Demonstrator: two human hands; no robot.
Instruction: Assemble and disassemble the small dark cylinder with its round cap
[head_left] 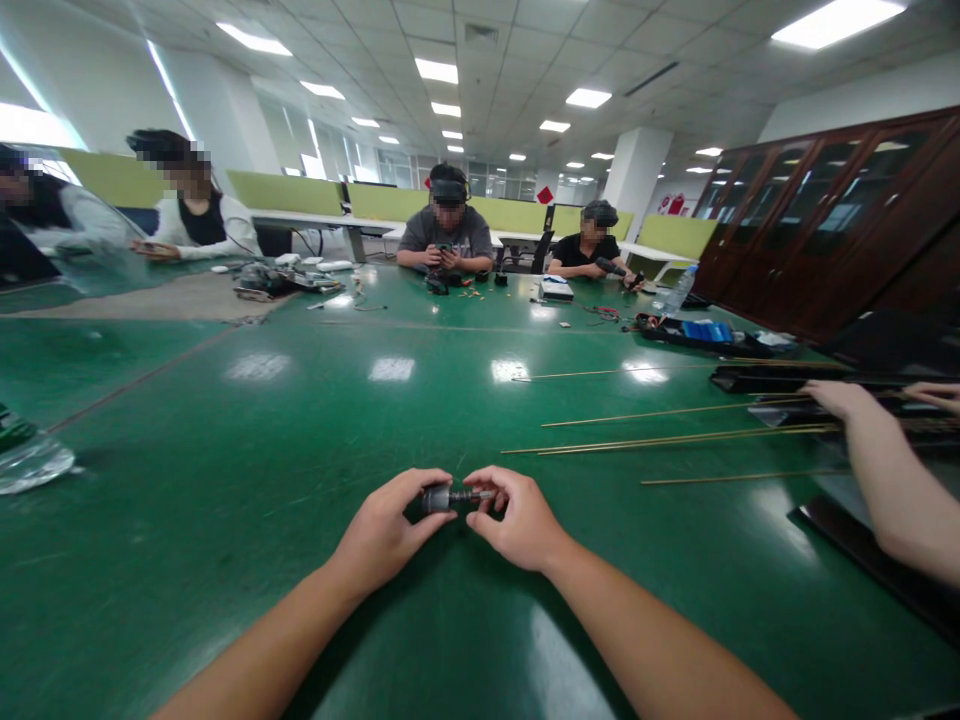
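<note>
Just above the green table [300, 430], a dark cylindrical part [437, 499] with a narrower ribbed shaft lies level between my hands. My left hand [381, 527] pinches its thick, grey-black end between thumb and fingers. At the other end, the fingers of my right hand [519, 520] are curled around the thin, lighter tip of the shaft. What kind of part it is cannot be made out at this size, and my right fingers partly cover the tip.
Long thin brass-coloured rods [660, 440] stretch in from the right, where a co-worker's arm [885, 470] reaches over dark trays. Further back are a black tool tray [705, 335] and a bottle [681, 290]. Clear plastic [34, 455] lies at left. Several people sit around the table.
</note>
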